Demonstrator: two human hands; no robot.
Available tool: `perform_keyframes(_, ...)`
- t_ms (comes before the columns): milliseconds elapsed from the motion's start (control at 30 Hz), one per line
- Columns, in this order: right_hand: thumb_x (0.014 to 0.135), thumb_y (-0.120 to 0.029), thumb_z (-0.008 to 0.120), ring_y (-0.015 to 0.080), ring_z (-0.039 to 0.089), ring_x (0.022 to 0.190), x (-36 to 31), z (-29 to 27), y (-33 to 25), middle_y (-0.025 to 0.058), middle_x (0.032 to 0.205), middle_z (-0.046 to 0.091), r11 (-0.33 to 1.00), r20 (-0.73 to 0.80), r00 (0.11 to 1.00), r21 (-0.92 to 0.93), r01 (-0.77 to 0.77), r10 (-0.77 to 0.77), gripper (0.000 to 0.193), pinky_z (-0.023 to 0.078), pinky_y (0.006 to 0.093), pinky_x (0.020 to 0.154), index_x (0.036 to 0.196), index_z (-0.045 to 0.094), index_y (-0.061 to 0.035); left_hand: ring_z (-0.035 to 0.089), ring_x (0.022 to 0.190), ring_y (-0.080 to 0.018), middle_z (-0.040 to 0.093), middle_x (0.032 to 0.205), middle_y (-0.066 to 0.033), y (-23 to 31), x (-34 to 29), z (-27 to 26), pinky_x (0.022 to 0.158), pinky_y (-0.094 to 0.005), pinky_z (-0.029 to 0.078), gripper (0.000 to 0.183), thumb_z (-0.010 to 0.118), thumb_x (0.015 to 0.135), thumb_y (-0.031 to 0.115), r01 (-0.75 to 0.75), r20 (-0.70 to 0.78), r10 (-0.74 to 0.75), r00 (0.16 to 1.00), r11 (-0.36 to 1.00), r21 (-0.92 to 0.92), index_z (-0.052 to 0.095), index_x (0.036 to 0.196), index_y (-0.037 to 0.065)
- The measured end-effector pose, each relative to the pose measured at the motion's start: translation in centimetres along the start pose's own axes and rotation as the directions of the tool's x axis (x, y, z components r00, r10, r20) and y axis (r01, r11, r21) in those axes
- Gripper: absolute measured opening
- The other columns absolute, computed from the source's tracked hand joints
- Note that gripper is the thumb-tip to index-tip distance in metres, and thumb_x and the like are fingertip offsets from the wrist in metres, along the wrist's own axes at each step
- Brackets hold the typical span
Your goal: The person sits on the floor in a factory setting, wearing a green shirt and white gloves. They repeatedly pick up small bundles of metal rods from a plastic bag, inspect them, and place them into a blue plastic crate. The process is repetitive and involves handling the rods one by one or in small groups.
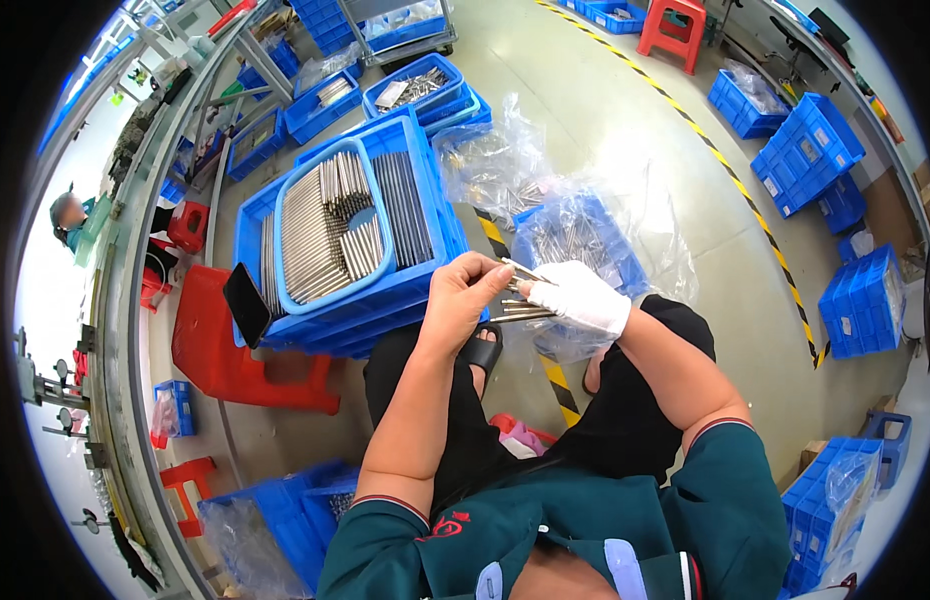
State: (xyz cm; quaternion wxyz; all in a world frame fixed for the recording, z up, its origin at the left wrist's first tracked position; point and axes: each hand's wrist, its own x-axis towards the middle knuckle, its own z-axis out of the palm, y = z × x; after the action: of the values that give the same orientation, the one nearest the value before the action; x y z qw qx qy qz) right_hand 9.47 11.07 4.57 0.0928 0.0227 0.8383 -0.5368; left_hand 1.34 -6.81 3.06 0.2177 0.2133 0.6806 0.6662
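My right hand [583, 303], in a white glove, is closed round several thin metal rods [525, 310] whose ends stick out to the left. Bare, my left hand [467, 296] pinches the end of a rod [525, 270] between thumb and fingers, close beside the glove. Left of my hands, a light-blue tray [390, 215] full of stacked metal rods [315, 235] rests on a large blue crate [450, 225]. Darker rods [403, 205] stand in the crate beside that tray. Beyond my gloved hand, a plastic-lined blue bin [625, 250] holds loose metal rods [570, 240].
A dark phone [248, 305] leans at the crate's near left corner. Next to it is a red stool [210, 330]. Clear plastic bags [495, 150] lie about the bins. Blue crates [805, 155] line the right side, past yellow-black floor tape [720, 150]. Another person [80, 225] is far left.
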Motion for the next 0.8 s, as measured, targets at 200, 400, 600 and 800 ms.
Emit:
perform_keyframes(200,0.088,-0.045,0.055,0.018,0.051,0.065,0.0,-0.9,0.1,0.0097,0.069,0.057,0.998,0.081,0.996,0.059,-0.036,0.032,0.044,0.041,0.0331,0.06,0.085,0.064,-0.0012,0.045,0.067,-0.0033,0.055,0.071,0.0029,1.0,0.0,-0.5,0.06,-0.0192,0.035,0.019,0.065,0.086,0.016,-0.021,-0.119,0.017,0.993,0.999,-0.031,0.065,0.087,-0.003)
perform_keyframes(400,0.088,-0.037,0.058,0.0121,0.044,0.062,-0.3,-0.4,-0.7,0.0044,0.063,0.051,0.996,0.139,0.99,0.083,-0.03,0.019,0.038,0.038,0.0307,0.056,0.079,0.061,-0.0006,0.049,0.071,-0.0053,0.059,0.076,0.0001,0.8,0.0,-0.6,0.065,-0.0214,0.038,0.023,0.067,0.086,0.02,0.077,0.053,-0.07,0.996,0.986,-0.147,0.065,0.088,-0.003)
perform_keyframes(600,0.088,-0.047,0.056,0.0129,0.045,0.062,-0.5,-0.3,-0.4,0.0052,0.064,0.053,0.994,0.163,0.987,0.11,-0.006,-0.012,0.048,0.039,0.0308,0.056,0.079,0.062,-0.0008,0.054,0.075,-0.0084,0.065,0.082,-0.0047,0.7,0.1,-1.2,0.072,-0.0234,0.042,0.024,0.069,0.084,0.02,0.064,0.128,-0.045,0.991,0.986,-0.151,0.066,0.091,-0.003)
perform_keyframes(800,0.088,-0.045,0.055,0.0152,0.048,0.064,-0.6,-0.1,-0.4,0.0083,0.066,0.055,0.996,0.123,0.992,0.087,0.01,-0.021,0.046,0.041,0.0318,0.059,0.081,0.062,0.0003,0.054,0.074,-0.0084,0.064,0.079,-0.0038,0.2,0.1,-1.1,0.071,-0.0236,0.041,0.024,0.071,0.082,0.019,0.118,0.108,-0.1,0.989,0.977,-0.176,0.066,0.09,-0.002)
